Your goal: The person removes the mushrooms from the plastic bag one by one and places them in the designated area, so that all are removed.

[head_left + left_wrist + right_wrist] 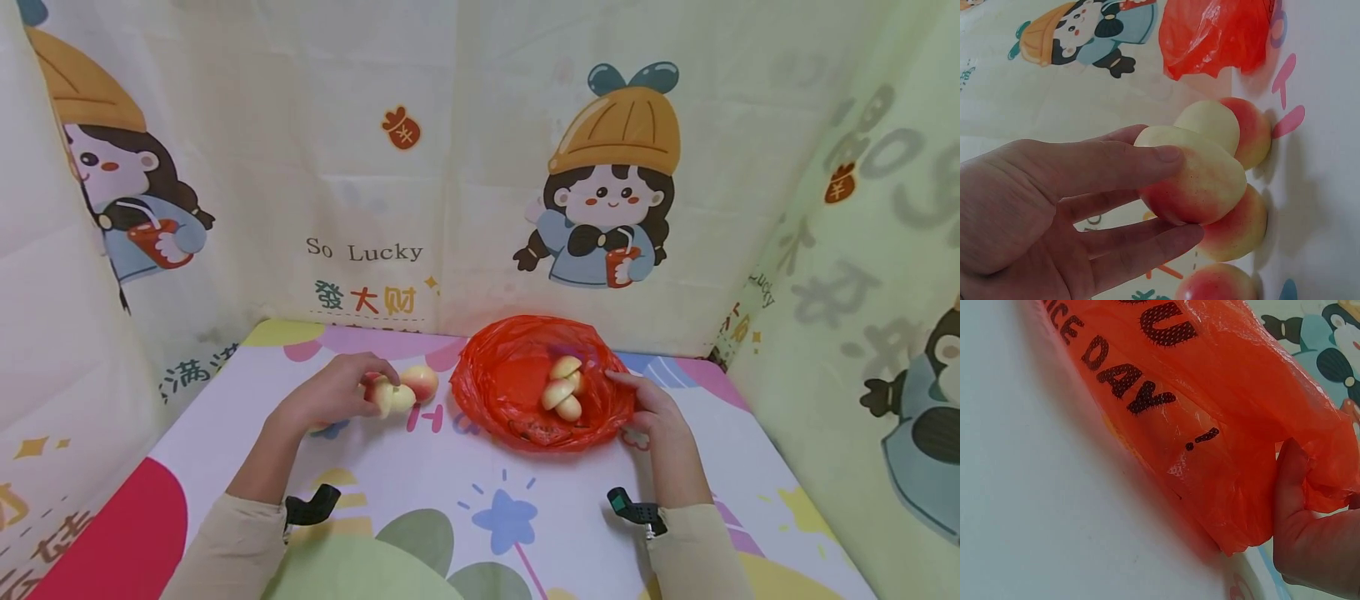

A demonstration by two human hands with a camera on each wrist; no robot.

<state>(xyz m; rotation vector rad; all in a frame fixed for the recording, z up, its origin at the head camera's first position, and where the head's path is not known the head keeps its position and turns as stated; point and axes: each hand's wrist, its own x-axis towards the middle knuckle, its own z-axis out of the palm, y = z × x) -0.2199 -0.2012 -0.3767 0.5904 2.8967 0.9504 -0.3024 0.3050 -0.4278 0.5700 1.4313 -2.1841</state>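
Note:
In the left wrist view my left hand (341, 389) grips a yellow and red peach (1200, 178), its thumb across the front. A paler, cream-coloured peach (1211, 127) shows right behind that one. Several more peaches stand past the fingers, among them a red-sided peach (422, 382) on the table. To the right sits a red plastic bag (506, 379), its mouth spread wide. Several pale, rounded fruits (558, 393) lie inside it, overlapping. With thumb and fingers my right hand (657, 408) holds the bag's right rim, the fingers partly hidden by the plastic.
The table is covered with a printed cloth (420, 475) showing a blue star and green leaf shapes. A patterned curtain (480, 192) hangs close behind the bag, and similar cloth walls stand to the left and right.

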